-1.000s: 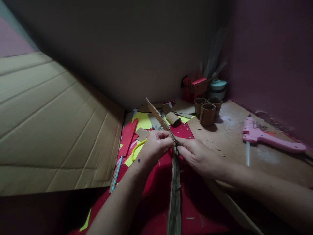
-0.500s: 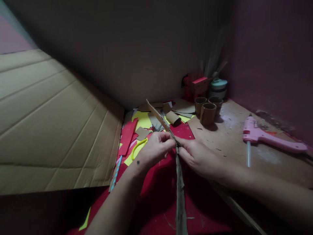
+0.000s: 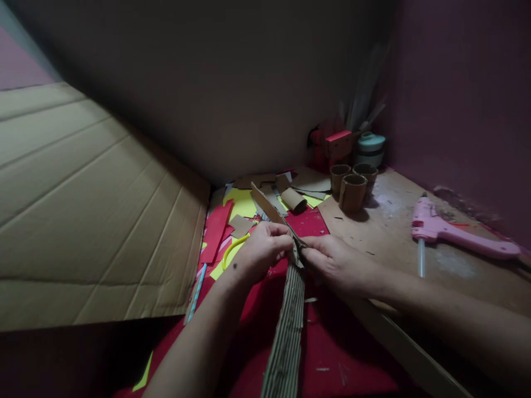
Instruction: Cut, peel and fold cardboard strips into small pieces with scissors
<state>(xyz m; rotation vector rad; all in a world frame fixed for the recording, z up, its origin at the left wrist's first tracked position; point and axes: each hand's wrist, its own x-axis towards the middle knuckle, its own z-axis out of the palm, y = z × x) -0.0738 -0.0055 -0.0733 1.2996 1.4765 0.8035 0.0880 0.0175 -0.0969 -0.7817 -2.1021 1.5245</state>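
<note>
Closest to me, a long brown corrugated-cardboard strip [image 3: 286, 326] is rising from the bottom edge of my view above a dark red surface [image 3: 344, 345], its bare ridges facing me. A long pale strip [image 3: 398, 337] is passing beneath my right forearm; I cannot tell whether they are joined.

Farther up, my left hand [image 3: 267, 251] is pinching the corrugated strip's ragged middle between thumb and bent forefinger, while my right hand [image 3: 329, 257] is gripping it just beside, thumb uppermost. I am keeping both grips close together — probably so the thin cardboard isn't buckling between them. Its smooth far end is slanting up and leftward, unsupported.

To my left, a blue-and-white striped straw [image 3: 197, 293], a curved yellow handle [image 3: 230, 251] and a red paper piece [image 3: 218, 229] are lying close by. A large creased cardboard panel [image 3: 103, 221] is standing beyond my left forearm, perhaps as a screen. The pink glue gun [image 3: 427, 218] is resting on the brown counter [image 3: 398, 207], nozzle pointing away — seemingly set apart from the paper scraps. Farther back, three brown cardboard cups [image 3: 352, 193] are standing clustered, likely to save room.
</note>
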